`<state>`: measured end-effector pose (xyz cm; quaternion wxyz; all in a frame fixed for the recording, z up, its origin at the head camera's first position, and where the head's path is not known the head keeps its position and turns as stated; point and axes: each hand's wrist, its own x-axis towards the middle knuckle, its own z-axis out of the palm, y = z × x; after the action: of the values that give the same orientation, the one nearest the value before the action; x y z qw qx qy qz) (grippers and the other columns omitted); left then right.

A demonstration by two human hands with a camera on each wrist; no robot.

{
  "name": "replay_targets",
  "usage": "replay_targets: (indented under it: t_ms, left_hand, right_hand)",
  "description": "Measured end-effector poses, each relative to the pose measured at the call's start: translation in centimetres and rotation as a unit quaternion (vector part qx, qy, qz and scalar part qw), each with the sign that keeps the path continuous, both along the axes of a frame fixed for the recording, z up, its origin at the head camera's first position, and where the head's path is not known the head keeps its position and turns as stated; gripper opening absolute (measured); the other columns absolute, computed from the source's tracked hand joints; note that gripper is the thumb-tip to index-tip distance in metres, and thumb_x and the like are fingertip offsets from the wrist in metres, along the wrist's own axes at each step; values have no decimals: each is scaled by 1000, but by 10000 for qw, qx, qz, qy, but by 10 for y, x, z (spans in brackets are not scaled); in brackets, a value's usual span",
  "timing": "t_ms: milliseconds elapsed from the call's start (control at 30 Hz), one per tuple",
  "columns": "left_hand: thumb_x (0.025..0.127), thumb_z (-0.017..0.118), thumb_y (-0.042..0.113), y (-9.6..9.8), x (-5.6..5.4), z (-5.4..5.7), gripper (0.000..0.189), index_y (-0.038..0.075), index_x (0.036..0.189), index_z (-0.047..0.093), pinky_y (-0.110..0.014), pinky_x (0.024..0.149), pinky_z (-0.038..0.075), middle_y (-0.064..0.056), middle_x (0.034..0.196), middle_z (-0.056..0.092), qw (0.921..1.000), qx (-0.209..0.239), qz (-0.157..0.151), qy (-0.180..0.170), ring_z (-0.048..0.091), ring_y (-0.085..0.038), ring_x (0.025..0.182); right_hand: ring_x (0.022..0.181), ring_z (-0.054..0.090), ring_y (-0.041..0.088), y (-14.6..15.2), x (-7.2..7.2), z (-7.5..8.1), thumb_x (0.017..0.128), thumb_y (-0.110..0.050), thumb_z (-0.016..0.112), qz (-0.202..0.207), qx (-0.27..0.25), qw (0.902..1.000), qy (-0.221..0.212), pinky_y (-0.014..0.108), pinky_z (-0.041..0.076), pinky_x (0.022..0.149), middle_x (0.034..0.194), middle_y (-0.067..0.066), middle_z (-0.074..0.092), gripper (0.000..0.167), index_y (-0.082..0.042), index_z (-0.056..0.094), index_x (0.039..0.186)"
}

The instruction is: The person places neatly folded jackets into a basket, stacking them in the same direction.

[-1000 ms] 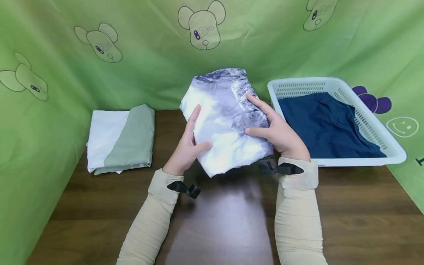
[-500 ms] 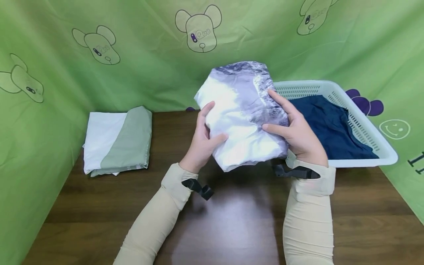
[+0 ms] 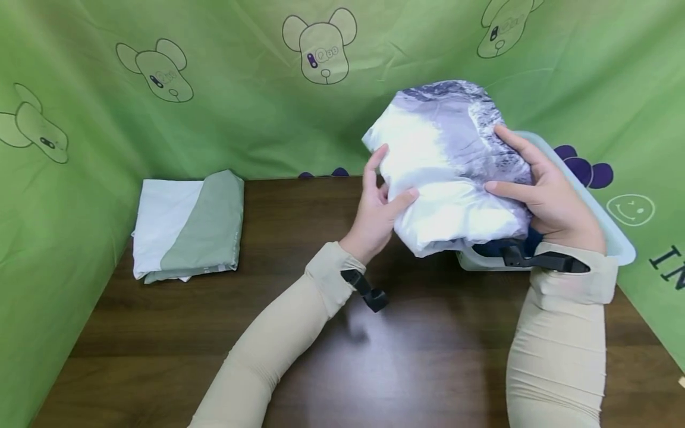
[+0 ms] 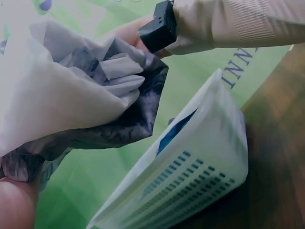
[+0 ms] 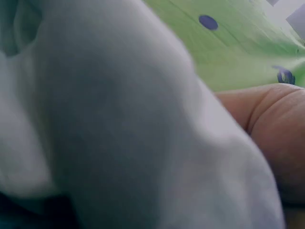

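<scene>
A folded cloth (image 3: pixel 439 166), white with a grey-purple mottled print, is held up in both hands in the head view. My left hand (image 3: pixel 374 214) grips its left edge, thumb on top and the other fingers partly hidden beneath. At the right edge my right hand (image 3: pixel 562 202) holds it with thumb and forefinger spread over the top. The cloth overlaps the pale plastic basket (image 3: pixel 621 244) and hides most of it. Loose folds show on the cloth's underside in the left wrist view, above the basket's slotted side (image 4: pixel 205 167). Blurred white fabric (image 5: pixel 124 114) fills much of the right wrist view.
Inside the basket lies a navy cloth (image 4: pixel 175 131), mostly covered in the head view. A folded white-and-sage-green cloth (image 3: pixel 187 229) rests at the table's left. Green printed curtain (image 3: pixel 214 119) encloses the brown wooden table (image 3: pixel 299 238) at the back and sides.
Both hands have carried the printed cloth rightward and slightly upward, from beside the basket to over it. The green-and-white folded cloth has stayed in place.
</scene>
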<state>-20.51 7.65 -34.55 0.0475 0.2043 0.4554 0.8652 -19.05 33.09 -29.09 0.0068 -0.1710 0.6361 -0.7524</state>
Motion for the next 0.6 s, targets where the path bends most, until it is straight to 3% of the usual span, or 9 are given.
replay_targets:
  t_ms: [167, 300, 467, 600]
  left_hand:
    - [97, 56, -10, 25, -2, 4, 74, 28, 156, 34, -35, 88, 57, -6, 129, 51, 9995, -247, -139, 133, 60, -17, 103]
    - [98, 56, -9, 45, -5, 5, 73, 27, 157, 34, -29, 87, 55, -2, 123, 52, 9988, -358, -341, -20, 60, -13, 102]
    - [98, 56, -9, 63, -9, 2, 75, 28, 159, 32, -22, 91, 50, 1, 138, 46, 9976, -541, -430, -100, 55, -8, 107]
    - [97, 54, -10, 72, -11, -2, 78, 30, 159, 31, -20, 95, 46, 5, 150, 38, 9956, -780, -476, -189, 51, -6, 114]
  right_hand:
    - [121, 51, 10, 32, -3, 1, 91, 25, 50, 56, -10, 9998, -176, 19, 55, 83, 161, 2, 22, 82, -19, 37, 159]
    - [117, 57, 9, 56, -5, -3, 92, 27, 46, 175, -298, 9989, -315, 22, 58, 79, 163, 0, 20, 83, -18, 34, 160]
    - [116, 64, 17, 77, -7, -11, 90, 33, 35, 522, -1019, 9927, -384, 30, 58, 83, 154, 3, 42, 85, -14, 31, 161]
    - [115, 66, 22, 90, -8, -17, 90, 34, 32, 681, -1287, 9879, -543, 35, 58, 84, 144, 8, 55, 86, -15, 30, 161]
